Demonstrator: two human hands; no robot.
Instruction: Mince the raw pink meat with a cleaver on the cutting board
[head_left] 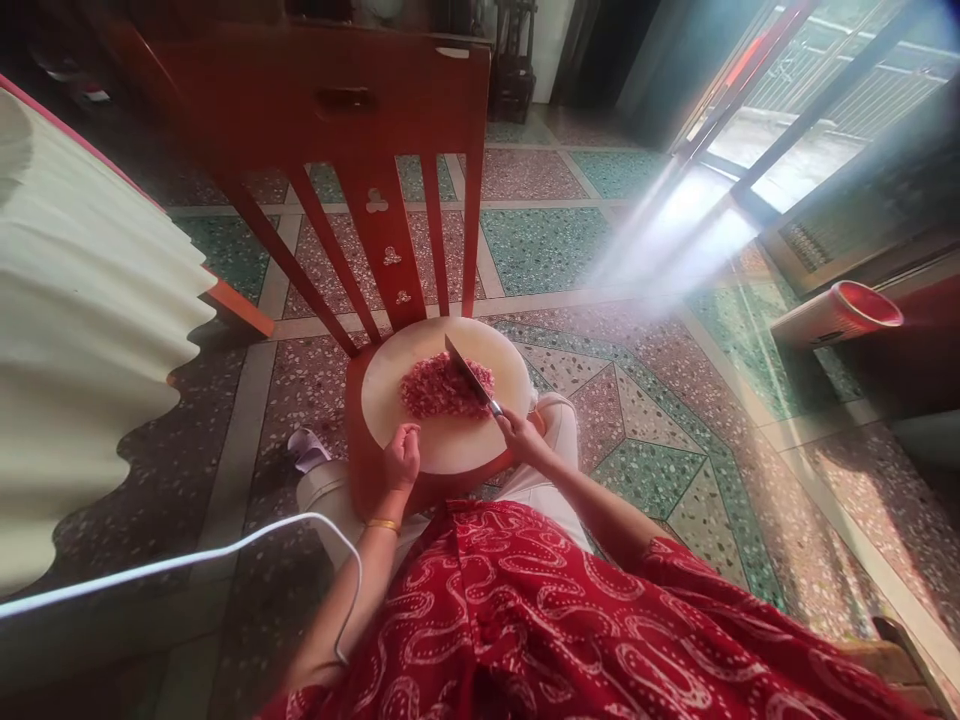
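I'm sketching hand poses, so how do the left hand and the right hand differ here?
The right hand grips the handle of the knife; the left hand is curled, with no tool visible in it. A gold-coloured bracelet circles the left hand's wrist; none shows at the right hand's. The left hand is by the round board's near-left edge, the right by its right edge. Both are bare.

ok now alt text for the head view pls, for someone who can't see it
A person's right hand holds a knife over minced red meat on a round pale board, set on a red wooden chair. The left hand is curled at the board's near edge.
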